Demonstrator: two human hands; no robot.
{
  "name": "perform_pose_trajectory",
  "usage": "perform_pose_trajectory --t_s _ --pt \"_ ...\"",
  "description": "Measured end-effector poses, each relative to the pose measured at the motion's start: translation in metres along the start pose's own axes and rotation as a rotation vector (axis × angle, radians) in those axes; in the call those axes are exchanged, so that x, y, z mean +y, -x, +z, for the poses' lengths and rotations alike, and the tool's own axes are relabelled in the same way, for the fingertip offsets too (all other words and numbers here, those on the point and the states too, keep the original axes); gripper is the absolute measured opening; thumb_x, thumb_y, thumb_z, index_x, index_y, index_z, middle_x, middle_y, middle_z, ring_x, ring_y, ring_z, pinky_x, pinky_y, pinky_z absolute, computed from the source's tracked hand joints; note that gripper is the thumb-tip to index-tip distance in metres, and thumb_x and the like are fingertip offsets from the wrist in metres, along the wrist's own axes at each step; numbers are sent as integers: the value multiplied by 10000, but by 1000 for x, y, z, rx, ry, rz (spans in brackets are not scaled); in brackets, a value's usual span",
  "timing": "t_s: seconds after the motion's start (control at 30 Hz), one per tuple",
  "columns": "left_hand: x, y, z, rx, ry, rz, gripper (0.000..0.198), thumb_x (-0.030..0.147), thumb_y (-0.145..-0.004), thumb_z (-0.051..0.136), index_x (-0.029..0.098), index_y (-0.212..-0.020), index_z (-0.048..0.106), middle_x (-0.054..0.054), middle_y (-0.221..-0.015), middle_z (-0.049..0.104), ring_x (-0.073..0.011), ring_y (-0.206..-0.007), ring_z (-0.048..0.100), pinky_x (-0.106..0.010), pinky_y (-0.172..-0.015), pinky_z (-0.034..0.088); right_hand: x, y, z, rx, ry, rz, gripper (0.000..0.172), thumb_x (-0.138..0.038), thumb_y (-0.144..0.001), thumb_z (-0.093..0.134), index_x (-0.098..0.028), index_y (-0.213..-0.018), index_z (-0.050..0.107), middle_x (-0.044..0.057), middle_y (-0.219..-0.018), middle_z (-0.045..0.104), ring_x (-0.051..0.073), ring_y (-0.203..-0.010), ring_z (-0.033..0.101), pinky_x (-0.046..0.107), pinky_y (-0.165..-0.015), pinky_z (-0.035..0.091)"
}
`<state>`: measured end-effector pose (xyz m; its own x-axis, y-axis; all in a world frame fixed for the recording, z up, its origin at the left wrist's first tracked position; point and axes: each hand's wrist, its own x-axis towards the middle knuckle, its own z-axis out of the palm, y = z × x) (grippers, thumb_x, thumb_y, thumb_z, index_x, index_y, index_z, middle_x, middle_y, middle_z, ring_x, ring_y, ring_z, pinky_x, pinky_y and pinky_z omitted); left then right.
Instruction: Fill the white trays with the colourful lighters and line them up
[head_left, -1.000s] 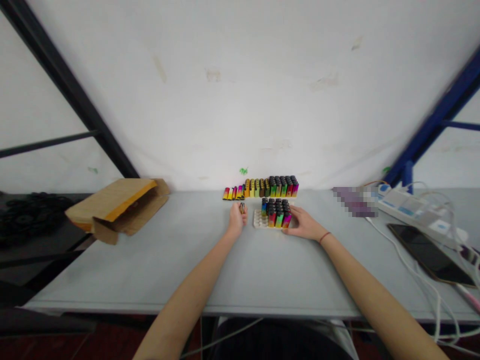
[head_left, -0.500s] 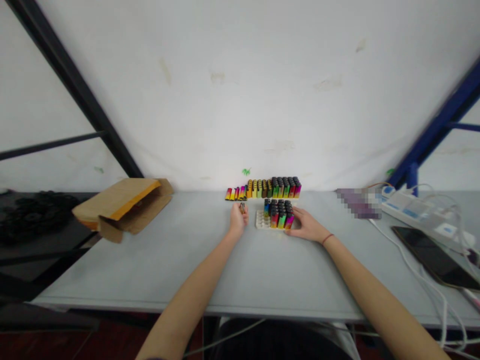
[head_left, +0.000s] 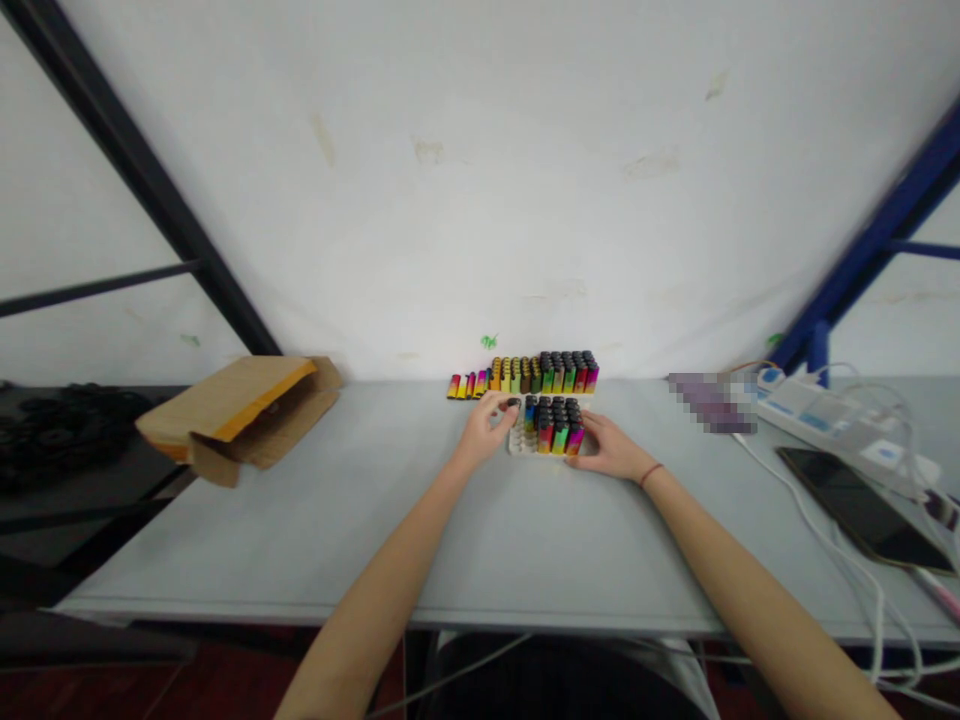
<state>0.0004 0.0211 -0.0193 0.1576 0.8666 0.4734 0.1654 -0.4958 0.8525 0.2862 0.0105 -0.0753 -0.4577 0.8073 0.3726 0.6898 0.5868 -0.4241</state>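
Note:
My left hand (head_left: 484, 432) is closed on a lighter (head_left: 514, 402), whose black top shows at the fingertips; the rest of it is hidden. This hand is at the left end of a white tray (head_left: 523, 449) with round holes. Several colourful lighters (head_left: 559, 430) with black tops stand upright in the tray, filling its middle and right. Bare holes show at its left. My right hand (head_left: 611, 448) is wrapped round the tray's right end, thumb in front and fingers behind.
Against the wall stand a block of yellow-topped lighters (head_left: 515, 376) and a block of black-topped lighters (head_left: 570, 372). Several loose lighters (head_left: 466, 386) lie to their left. An opened cardboard box (head_left: 232, 410) sits far left. A phone (head_left: 862, 508), cables and a power strip (head_left: 840, 430) lie right.
My left hand has moved right and slightly up with the lighter, from beside the tray to its left end. My right hand stays at the tray's right end.

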Motion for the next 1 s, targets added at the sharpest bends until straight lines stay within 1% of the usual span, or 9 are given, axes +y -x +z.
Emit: perform_pose_trajectory --t_s 0.13,0.27,0.33,0.43,0.57,0.7,0.8,0.87,1.0 --pt "-4 1 1 -94 -31 22 184 359 -850 732 212 -952 774 -95 -1091 752 -215 -953 661 -340 -923 522 -2 0 -1 0 9 2 762 -600 -826 748 -212 -1461 583 166 -1462 632 399 -1314 602 592 -1143 462" --pt "-11 3 4 -151 -61 54 199 357 -871 716 209 -977 795 -93 -1026 766 -220 -910 673 -367 -963 519 -3 0 -2 -9 9 -4 753 -578 -842 731 -157 -1448 582 203 -1467 619 399 -1330 594 580 -1144 467" --pt "-14 4 4 -168 -76 72 217 360 -886 702 207 -1006 799 -96 -1015 765 -228 -921 676 -377 -976 517 -2 0 -1 -10 5 -6 752 -573 -840 732 -160 -1450 580 205 -1472 616 402 -1335 592 587 -1142 469" --pt "-14 4 4 -161 -87 65 233 378 -886 715 212 -1025 801 -92 -1011 763 -234 -930 677 -383 -991 516 -1 0 0 -6 9 2 760 -570 -826 744 -181 -1457 579 190 -1480 615 402 -1342 590 593 -1151 461" --pt "-15 4 5 -179 -116 64 245 384 -888 722 220 -1055 794 -84 -985 758 -241 -940 684 -387 -1006 514 1 0 1 -4 14 8 770 -570 -813 757 -166 -1446 589 199 -1467 623 408 -1342 592 595 -1154 459" --pt "-19 5 5 -154 -198 104 251 355 -909 697 235 -1122 752 -82 -1062 760 -231 -945 688 -392 -1007 516 0 0 0 -7 6 4 762 -566 -820 756 -170 -1448 583 200 -1463 626 410 -1335 595 603 -1154 454" --pt "-21 5 4 -125 -263 144 203 341 -921 683 230 -1078 746 -86 -1054 755 -243 -998 684 -402 -1027 503 -3 0 -1 -11 16 9 758 -560 -824 756 -132 -1429 593 223 -1441 631 408 -1321 601 588 -1161 451" --pt "-20 5 4 -142 -294 190 183 338 -938 660 233 -1051 758 -92 -1060 748 -253 -1065 672 -411 -1063 482 -4 0 -2 -14 16 4 753 -563 -831 749 -120 -1420 598 227 -1442 627 404 -1322 600 576 -1160 456" --pt "-15 2 1 -170 -332 239 205 352 -952 637 254 -1066 776 -94 -1121 725 -254 -1121 651 -401 -1091 465 -2 -1 -2 -18 9 -10 729 -574 -842 735 -152 -1421 602 199 -1450 627 389 -1325 600 570 -1160 459"
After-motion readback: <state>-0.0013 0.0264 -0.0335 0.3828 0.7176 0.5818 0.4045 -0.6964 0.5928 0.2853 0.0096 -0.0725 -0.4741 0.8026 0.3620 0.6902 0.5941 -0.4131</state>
